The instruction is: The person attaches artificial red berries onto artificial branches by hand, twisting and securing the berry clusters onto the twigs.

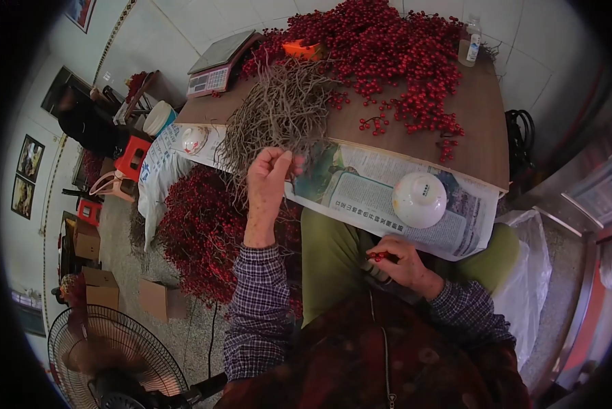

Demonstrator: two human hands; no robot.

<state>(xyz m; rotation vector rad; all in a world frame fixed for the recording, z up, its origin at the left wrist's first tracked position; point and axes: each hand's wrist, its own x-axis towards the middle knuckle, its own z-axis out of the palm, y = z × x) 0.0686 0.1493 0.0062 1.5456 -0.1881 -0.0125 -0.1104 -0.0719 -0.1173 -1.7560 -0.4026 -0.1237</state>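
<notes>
My left hand [268,184] is raised at the table's front edge, against a heap of bare, tangled twigs [282,102]. Its thumb and fingers are pinched together, and whatever lies between them is too small and blurred to make out. Low over my lap, my right hand [409,266] has its fingers closed on a few red berries [381,256]. Just above that hand, an upturned white bowl [419,199] rests on a newspaper [360,198] spread along the table edge. A large pile of red berry sprigs [401,61] covers the back of the table.
A scale [214,71] stands at the back left, and a clear bottle [469,44] at the back right. More berry branches [204,232] fill the space left of my legs. A fan [115,361], cardboard boxes [161,300] and another person [88,123] are further left.
</notes>
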